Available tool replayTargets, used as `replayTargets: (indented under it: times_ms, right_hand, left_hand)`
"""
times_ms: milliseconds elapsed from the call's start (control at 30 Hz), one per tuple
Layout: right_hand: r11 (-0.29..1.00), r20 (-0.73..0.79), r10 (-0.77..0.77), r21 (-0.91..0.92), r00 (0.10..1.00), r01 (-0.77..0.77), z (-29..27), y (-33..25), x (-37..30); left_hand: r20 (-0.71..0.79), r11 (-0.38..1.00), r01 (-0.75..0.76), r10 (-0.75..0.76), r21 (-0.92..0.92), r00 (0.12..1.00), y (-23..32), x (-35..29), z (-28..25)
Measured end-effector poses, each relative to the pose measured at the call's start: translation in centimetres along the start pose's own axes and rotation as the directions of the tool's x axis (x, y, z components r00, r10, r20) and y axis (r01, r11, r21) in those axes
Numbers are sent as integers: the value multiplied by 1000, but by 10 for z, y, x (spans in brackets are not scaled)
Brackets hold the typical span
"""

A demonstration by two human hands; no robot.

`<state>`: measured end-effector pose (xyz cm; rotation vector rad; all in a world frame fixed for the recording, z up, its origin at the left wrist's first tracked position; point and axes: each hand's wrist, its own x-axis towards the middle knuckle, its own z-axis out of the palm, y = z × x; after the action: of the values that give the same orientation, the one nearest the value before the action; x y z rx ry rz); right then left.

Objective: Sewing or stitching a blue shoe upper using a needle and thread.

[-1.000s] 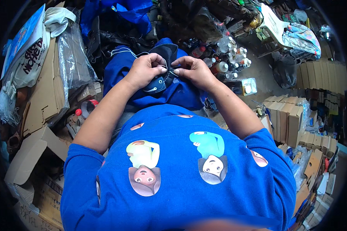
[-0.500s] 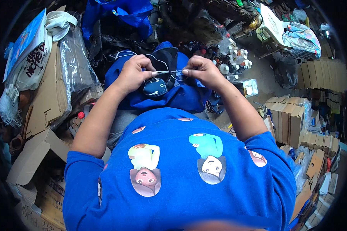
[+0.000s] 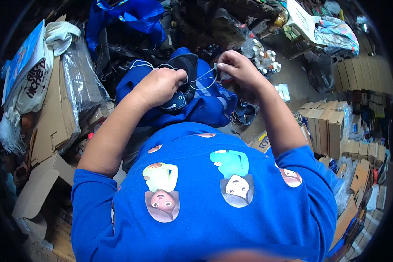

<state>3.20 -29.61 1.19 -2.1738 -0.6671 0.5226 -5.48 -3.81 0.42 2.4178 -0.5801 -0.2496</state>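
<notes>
A dark shoe upper (image 3: pixel 175 103) with pale eyelets and black lining lies on the blue cloth (image 3: pixel 207 109) over my lap. My left hand (image 3: pixel 161 88) is closed above it, pinching a white shoelace (image 3: pixel 210 86) close to the shoe's opening; its fingertips are partly hidden behind the hand. To the right and slightly farther off, my right hand (image 3: pixel 236 69) pinches another stretch of the lace between thumb and forefinger. Between the hands the lace hangs in a loose loop, and a further length trails off to the left of the left hand.
At the left stand flattened cardboard (image 3: pixel 59 105), clear plastic wrap (image 3: pixel 81 74) and an open carton (image 3: pixel 35 192). White-capped bottles (image 3: pixel 266 59) stand on the floor beyond my right hand. Stacked cardboard boxes (image 3: pixel 323 126) line the right side; a white plastic chair (image 3: pixel 303 22) is farther back.
My right hand has moved up and slightly right, drawing out the lace. My left hand has turned and come closer over the shoe upper. The view has shifted slightly.
</notes>
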Motion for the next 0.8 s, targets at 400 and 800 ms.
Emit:
replayTargets:
  times_ms: [400,800]
  right_hand:
    - [605,263,-325,-680,908,414,42,-47,3]
    - [946,-9,205,257,979,-196,-9,27,-22]
  left_hand:
    - [6,999,-12,11,49,1000,-8,-3,-3]
    - [-260,842,290,-438,-455,861,-59,-116,-63]
